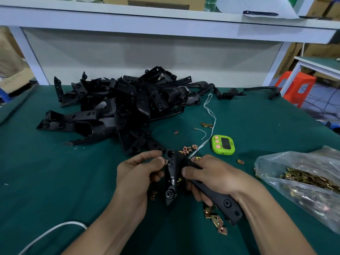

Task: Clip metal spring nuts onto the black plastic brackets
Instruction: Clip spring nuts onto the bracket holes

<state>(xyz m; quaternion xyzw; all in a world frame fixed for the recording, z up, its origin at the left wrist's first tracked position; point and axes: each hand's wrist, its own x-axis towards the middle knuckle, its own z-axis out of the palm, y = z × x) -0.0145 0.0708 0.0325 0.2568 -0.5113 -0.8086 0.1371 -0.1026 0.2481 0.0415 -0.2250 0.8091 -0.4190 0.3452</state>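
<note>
One green-covered table (55, 181) fills the view; at its far middle lies one tangled pile of black plastic brackets (117, 107), too interlocked to count, certainly more than a dozen; two stray brackets (265, 90) lie apart from it near the far right edge. One clear plastic bag (303, 181) at the right holds a mass of brass-coloured spring nuts, uncountable. One bracket in hand (226, 203), V-shaped, sits at the near middle, just above the table. One lime-green timer (223, 145) lies between the pile and the bag; one white string (209, 111) trails from the pile towards the hands; one white cable (55, 229) curves in at the near left. Loose nuts (215, 218) are scattered around the hands in about six spots, perhaps fifteen in all: a cluster under the right wrist, another beyond the hands, singles elsewhere.

The left hand (136, 173) comes in from the lower left, fingers curled, thumb and forefinger pinching one spring nut (166, 161) against the edge of the bracket's upright limb. The right hand (211, 177) wraps the bracket's other limb, fingers closed beneath it, thumb pressed on top near the bend; that limb runs out past the wrist.
</note>
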